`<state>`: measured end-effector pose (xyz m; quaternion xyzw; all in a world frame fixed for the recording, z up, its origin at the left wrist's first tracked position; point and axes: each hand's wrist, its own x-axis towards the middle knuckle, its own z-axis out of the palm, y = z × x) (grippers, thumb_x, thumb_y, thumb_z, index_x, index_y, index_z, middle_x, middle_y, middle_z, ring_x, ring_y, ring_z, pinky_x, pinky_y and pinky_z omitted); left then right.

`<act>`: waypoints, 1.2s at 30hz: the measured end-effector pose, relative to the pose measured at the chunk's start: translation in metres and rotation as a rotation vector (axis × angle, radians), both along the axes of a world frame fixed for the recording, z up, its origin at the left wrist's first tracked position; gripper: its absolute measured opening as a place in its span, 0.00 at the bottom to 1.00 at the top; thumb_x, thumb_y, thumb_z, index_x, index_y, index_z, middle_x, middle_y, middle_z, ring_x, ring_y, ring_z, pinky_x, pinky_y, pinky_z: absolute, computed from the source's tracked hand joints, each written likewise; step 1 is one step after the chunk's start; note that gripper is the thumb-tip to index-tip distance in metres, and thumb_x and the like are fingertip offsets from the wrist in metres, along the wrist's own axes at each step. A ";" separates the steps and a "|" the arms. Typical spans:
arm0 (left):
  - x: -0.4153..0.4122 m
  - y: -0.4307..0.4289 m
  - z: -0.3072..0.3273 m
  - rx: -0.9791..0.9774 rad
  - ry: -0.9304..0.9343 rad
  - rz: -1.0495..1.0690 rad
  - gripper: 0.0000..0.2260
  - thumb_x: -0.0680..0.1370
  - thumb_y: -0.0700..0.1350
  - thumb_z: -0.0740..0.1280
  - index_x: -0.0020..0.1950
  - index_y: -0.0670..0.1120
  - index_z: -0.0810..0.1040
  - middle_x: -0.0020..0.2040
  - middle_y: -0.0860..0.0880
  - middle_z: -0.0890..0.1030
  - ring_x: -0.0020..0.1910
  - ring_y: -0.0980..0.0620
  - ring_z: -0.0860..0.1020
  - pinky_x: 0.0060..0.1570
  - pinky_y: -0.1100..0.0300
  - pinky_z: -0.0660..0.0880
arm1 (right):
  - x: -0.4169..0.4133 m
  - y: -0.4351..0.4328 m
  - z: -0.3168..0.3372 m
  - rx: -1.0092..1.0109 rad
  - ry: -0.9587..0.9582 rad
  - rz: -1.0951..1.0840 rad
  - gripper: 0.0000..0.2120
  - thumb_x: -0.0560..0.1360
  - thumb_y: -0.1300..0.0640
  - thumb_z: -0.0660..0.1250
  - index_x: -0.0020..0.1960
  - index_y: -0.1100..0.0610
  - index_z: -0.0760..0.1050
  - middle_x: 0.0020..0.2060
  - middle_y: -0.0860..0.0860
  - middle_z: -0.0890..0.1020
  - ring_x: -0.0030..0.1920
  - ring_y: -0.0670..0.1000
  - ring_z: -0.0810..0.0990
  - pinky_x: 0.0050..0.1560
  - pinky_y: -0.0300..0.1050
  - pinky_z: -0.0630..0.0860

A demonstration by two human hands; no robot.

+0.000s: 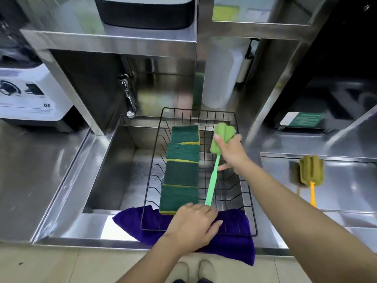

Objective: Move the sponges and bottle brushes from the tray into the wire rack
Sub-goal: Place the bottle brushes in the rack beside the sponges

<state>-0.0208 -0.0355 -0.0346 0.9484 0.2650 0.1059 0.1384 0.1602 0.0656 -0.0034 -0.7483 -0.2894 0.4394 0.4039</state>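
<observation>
While right hand grips green brush, sponges fill wire rack.

Bright, even light glares off the steel counter; wide-angle edges bend and blur.

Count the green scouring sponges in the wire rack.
4, in one overlapping row down the wire rack: farthest, second, third, nearest. None seems hidden.
</observation>
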 end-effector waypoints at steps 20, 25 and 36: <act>-0.006 0.004 -0.004 0.007 0.048 -0.013 0.16 0.76 0.52 0.56 0.36 0.46 0.76 0.31 0.50 0.78 0.31 0.50 0.74 0.29 0.60 0.71 | -0.029 0.004 -0.034 -0.447 -0.632 0.418 0.29 0.78 0.40 0.49 0.59 0.64 0.72 0.53 0.61 0.80 0.44 0.62 0.82 0.45 0.54 0.80; -0.003 0.001 -0.001 -0.030 0.035 0.041 0.16 0.76 0.53 0.57 0.38 0.46 0.77 0.33 0.49 0.80 0.33 0.48 0.76 0.31 0.59 0.73 | -0.020 -0.009 -0.030 -0.359 -0.601 0.380 0.23 0.78 0.43 0.52 0.56 0.62 0.70 0.54 0.62 0.79 0.46 0.63 0.82 0.45 0.56 0.81; 0.048 -0.015 -0.002 -0.126 0.234 0.007 0.25 0.77 0.64 0.51 0.58 0.46 0.72 0.56 0.46 0.77 0.54 0.46 0.73 0.52 0.51 0.71 | 0.042 -0.045 0.009 -0.066 -0.846 -0.062 0.13 0.77 0.56 0.56 0.50 0.62 0.75 0.48 0.64 0.82 0.50 0.64 0.79 0.44 0.50 0.72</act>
